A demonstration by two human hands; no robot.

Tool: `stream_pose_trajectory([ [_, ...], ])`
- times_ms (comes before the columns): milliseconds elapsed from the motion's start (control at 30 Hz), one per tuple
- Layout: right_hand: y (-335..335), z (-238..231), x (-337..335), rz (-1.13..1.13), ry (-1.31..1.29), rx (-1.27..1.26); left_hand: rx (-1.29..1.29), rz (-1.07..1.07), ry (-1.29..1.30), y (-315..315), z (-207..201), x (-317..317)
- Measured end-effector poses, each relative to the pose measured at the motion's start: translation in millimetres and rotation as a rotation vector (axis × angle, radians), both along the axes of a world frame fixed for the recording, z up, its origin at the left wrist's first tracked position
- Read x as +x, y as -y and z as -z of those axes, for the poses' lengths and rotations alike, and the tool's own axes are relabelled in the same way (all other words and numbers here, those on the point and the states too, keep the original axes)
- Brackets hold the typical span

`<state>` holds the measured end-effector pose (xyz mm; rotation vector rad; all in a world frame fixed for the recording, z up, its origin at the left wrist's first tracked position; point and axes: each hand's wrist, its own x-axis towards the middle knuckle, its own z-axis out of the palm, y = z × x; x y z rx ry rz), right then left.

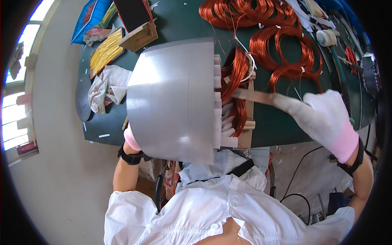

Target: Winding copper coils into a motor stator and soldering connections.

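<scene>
A large silver-grey metal cylinder, a motor stator (171, 102), lies on its side at the front of the table. Copper wire coils (236, 79) loop out of its right end, beside white insulating strips (217, 122) along the rim. In a white glove with a pink cuff, my right hand (320, 116) is closed on a flat brownish strip-like tool (257, 96). The tool is blurred by motion, and its tip meets the coils. My left hand (130, 139) is mostly behind the cylinder's left side; only its pink cuff shows and the fingers are hidden.
Bundles of copper coils (259, 45) lie at the back right. Beyond them are a white-headed mallet (326, 38) and other tools. Yellow strips in a tray (107, 51), a crumpled cloth (112, 83), a wooden block (139, 37) and a blue bin (92, 20) are at left.
</scene>
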<state>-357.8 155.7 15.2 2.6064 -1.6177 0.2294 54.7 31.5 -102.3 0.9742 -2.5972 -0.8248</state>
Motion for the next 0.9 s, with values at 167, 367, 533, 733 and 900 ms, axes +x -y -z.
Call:
stream_pose_trajectory([
  [167, 7.3, 7.3, 2.6, 0.020, -0.163, 0.049, 1.299, -0.434, -0.735, -6.5, -17.2, -10.6],
  [367, 13.7, 3.5, 7.7, -0.039, -0.259, -0.034, 0.790, -0.318, -0.358, -3.4, -14.8, -13.7],
  [533, 19.2, 6.9, 13.1, -0.042, -0.240, 0.048, 0.486, -0.251, -0.208, 1.6, -13.9, -21.9],
  [733, 59.2, 4.5, 57.0, -0.067, -0.126, 0.292, 0.453, -0.243, -0.257, 8.9, -10.8, -36.7],
  [900, 57.1, 18.1, 51.7, -0.111, 0.002, 0.211, 0.384, -0.267, -0.270, -0.1, -15.4, -39.0],
])
